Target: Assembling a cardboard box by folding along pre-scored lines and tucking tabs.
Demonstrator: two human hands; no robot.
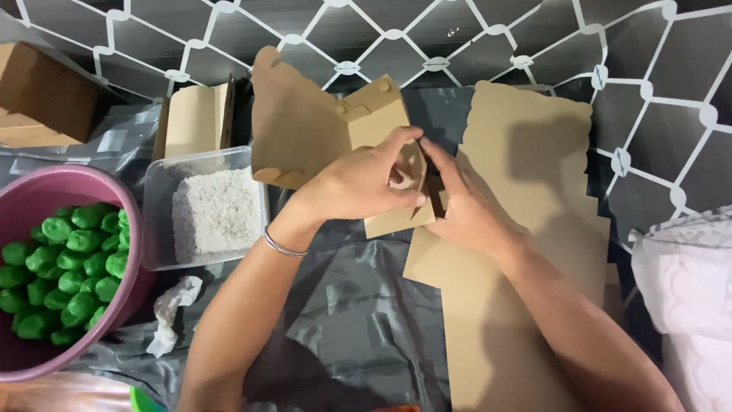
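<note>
On a grey plastic sheet (358, 320) mid-frame, the left hand (358, 183) and right hand (465, 210) both pinch a light, stiff cardboard box (305, 122), probably best gripped along its folded edges.

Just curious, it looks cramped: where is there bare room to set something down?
Free: grey plastic sheet between the forearms, and the flat brown cardboard stack beyond the right hand. Crowded: pink bowl, clear tub, crumpled tissue.

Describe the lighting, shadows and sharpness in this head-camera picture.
Head view: bright overhead light, with dark arm shadows falling on the flat cardboard stack and a glossy sheen on the grey plastic sheet; the left hand and right hand on the cardboard box look slightly soft.
</note>
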